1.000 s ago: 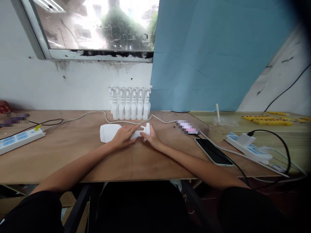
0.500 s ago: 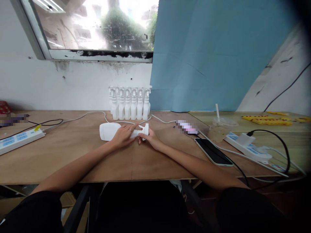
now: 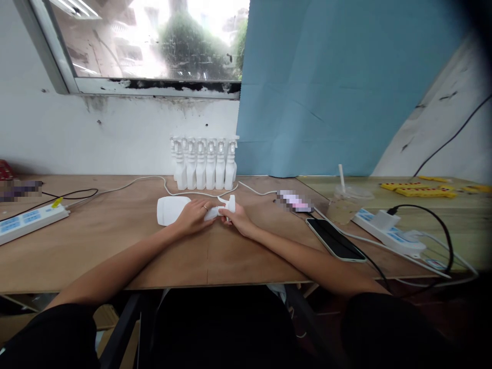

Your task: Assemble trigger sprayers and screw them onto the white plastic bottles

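- A white spray bottle (image 3: 172,210) lay on its side on the wooden table (image 3: 115,241), just above the centre of the frame, with its base pointing left and its neck pointing right.
- The left hand (image 3: 194,216) rested over the right part of the bottle's body, fingers curled down around it in a grip; a ring showed on one finger.
- The right hand (image 3: 237,219) met the bottle at its neck end, fingers closed on the white trigger head (image 3: 229,205), which stood up just above the knuckles.
- Both hands were nearly touching each other at the bottle's neck, forearms running down toward the lower corners of the frame.
- Behind the hands, against the white wall, a row of upright white spray bottles (image 3: 203,163) stood side by side, near the lying bottle but apart from it.
- A white cable (image 3: 154,180) ran across the table between that row and the hands.
- To the right of centre lay a dark phone (image 3: 335,240), face up, and just beyond it a plastic cup with a straw (image 3: 345,201).
- A white power strip (image 3: 388,233) with a black cord lay at the right; another power strip (image 3: 28,221) lay at the far left edge.
- Yellow pieces (image 3: 418,189) lay in the upper right of the table.
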`<state>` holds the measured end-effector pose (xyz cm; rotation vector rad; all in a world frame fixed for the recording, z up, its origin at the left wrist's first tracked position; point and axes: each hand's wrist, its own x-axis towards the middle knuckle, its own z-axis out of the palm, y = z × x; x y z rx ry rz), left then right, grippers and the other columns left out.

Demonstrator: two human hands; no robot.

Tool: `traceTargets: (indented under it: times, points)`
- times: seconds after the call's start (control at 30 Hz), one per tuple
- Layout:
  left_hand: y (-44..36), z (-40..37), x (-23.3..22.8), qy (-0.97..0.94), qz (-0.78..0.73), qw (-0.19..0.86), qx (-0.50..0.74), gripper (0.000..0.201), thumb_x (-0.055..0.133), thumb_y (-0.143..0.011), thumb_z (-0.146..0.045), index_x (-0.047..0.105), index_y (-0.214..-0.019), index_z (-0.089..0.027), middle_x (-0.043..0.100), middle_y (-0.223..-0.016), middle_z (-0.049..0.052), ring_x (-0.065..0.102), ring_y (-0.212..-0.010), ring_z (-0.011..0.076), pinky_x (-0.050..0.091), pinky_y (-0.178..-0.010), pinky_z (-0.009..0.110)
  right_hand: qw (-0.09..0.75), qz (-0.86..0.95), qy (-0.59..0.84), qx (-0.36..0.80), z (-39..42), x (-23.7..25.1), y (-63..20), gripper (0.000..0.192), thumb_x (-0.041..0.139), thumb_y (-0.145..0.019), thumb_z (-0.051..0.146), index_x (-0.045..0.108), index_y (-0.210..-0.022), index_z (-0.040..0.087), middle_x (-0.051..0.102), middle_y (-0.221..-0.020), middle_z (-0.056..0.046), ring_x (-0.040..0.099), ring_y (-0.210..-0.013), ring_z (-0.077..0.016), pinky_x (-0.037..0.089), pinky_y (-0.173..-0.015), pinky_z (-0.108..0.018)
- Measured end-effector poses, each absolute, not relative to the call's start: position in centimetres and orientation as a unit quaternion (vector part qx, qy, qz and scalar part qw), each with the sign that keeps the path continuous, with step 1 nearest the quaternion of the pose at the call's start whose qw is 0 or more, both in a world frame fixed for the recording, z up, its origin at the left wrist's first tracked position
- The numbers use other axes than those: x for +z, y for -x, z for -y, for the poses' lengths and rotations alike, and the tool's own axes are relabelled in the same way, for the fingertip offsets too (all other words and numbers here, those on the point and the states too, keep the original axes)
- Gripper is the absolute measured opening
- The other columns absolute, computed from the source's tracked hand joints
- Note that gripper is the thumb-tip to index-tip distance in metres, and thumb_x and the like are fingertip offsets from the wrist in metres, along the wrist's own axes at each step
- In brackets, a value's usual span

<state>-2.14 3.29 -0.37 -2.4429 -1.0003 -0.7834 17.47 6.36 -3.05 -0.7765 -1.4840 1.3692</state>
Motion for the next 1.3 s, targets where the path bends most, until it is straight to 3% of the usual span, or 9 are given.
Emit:
traceTargets:
  times: [0.1, 0.27, 0.57, 0.77, 0.93, 1.03, 1.2, 1.3]
  points:
    - [2.1, -3.2, -0.2, 0.873, 0.363, 0.186, -0.270, 0.028, 0.057, -0.088, -0.038, 0.057, -0.106, -0.016, 0.068, -0.098, 0.010, 0.064, -0.092, 0.0252, 0.048, -0.076, 0.035, 0.469, 0.608, 0.296, 0.568, -6.2, -3.1, -17.4, 0.031, 0.071, -0.071, 0.040, 0.053, -0.083, 0.017, 0.055, -0.053, 0.006, 0.040, -0.043, -0.0064, 0.027, -0.041, -0.020]
    - [2.3, -2.9, 0.1, 0.879, 0.358, 0.153, -0.276, 0.029, 0.055, -0.090, -0.036, 0.056, -0.114, -0.020, 0.068, -0.103, 0.009, 0.063, -0.099, 0.0235, 0.048, -0.082, 0.035, 0.459, 0.604, 0.269, 0.593, -6.1, -3.1, -17.6, 0.046, 0.078, -0.065, 0.035, 0.055, -0.100, 0.017, 0.057, -0.062, 0.006, 0.044, -0.050, -0.0071, 0.030, -0.045, -0.020]
    - [2.1, -3.2, -0.6, 0.868, 0.363, 0.182, -0.287, 0.026, 0.059, -0.088, -0.036, 0.055, -0.105, -0.017, 0.068, -0.100, 0.009, 0.064, -0.094, 0.0250, 0.048, -0.078, 0.036, 0.472, 0.630, 0.345, 0.511, -6.0, -3.0, -17.3, 0.031, 0.071, -0.069, 0.038, 0.053, -0.084, 0.018, 0.052, -0.047, 0.007, 0.040, -0.041, -0.0083, 0.031, -0.039, -0.020]
    - [2.0, -3.3, -1.0, 0.864, 0.351, 0.190, -0.307, 0.026, 0.058, -0.089, -0.035, 0.054, -0.106, -0.017, 0.068, -0.100, 0.009, 0.063, -0.093, 0.0248, 0.047, -0.079, 0.037, 0.495, 0.615, 0.336, 0.513, -6.2, -3.2, -17.0, 0.029, 0.070, -0.068, 0.038, 0.047, -0.070, 0.020, 0.047, -0.041, 0.008, 0.034, -0.035, -0.0064, 0.024, -0.033, -0.020]
    - [1.9, -3.3, -1.0, 0.865, 0.349, 0.195, -0.302, 0.026, 0.057, -0.090, -0.035, 0.054, -0.108, -0.016, 0.067, -0.099, 0.009, 0.063, -0.094, 0.0255, 0.047, -0.079, 0.037, 0.498, 0.597, 0.338, 0.530, -6.1, -3.2, -17.0, 0.029, 0.071, -0.067, 0.037, 0.048, -0.071, 0.020, 0.045, -0.041, 0.009, 0.033, -0.034, -0.0065, 0.021, -0.032, -0.020]
    - [2.0, -3.3, -0.2, 0.873, 0.350, 0.196, -0.276, 0.035, 0.055, -0.091, -0.042, 0.054, -0.114, -0.016, 0.067, -0.105, 0.011, 0.062, -0.098, 0.0272, 0.047, -0.082, 0.038, 0.497, 0.593, 0.331, 0.541, -5.8, -2.9, -17.2, 0.032, 0.073, -0.068, 0.040, 0.051, -0.078, 0.019, 0.049, -0.045, 0.008, 0.037, -0.038, -0.0069, 0.025, -0.035, -0.019]
    - [3.8, -3.5, 2.5, 0.876, 0.385, 0.165, -0.238, 0.074, 0.058, -0.083, -0.061, 0.039, -0.141, -0.019, 0.059, -0.130, 0.014, 0.056, -0.117, 0.0321, 0.039, -0.099, 0.046, 0.525, 0.575, 0.301, 0.550, -6.2, -2.3, -18.4, 0.039, 0.078, -0.067, 0.039, 0.053, -0.088, 0.019, 0.054, -0.053, 0.006, 0.040, -0.044, -0.0064, 0.026, -0.039, -0.018]
    - [6.4, -4.5, 3.3, 0.860, 0.445, 0.124, -0.218, 0.070, 0.056, -0.083, -0.061, 0.044, -0.139, -0.020, 0.059, -0.130, 0.013, 0.056, -0.117, 0.0331, 0.038, -0.102, 0.048, 0.548, 0.559, 0.269, 0.561, -7.0, -1.7, -19.6, 0.036, 0.077, -0.069, 0.038, 0.052, -0.086, 0.019, 0.054, -0.054, 0.006, 0.034, -0.041, -0.0042, 0.023, -0.039, -0.018]
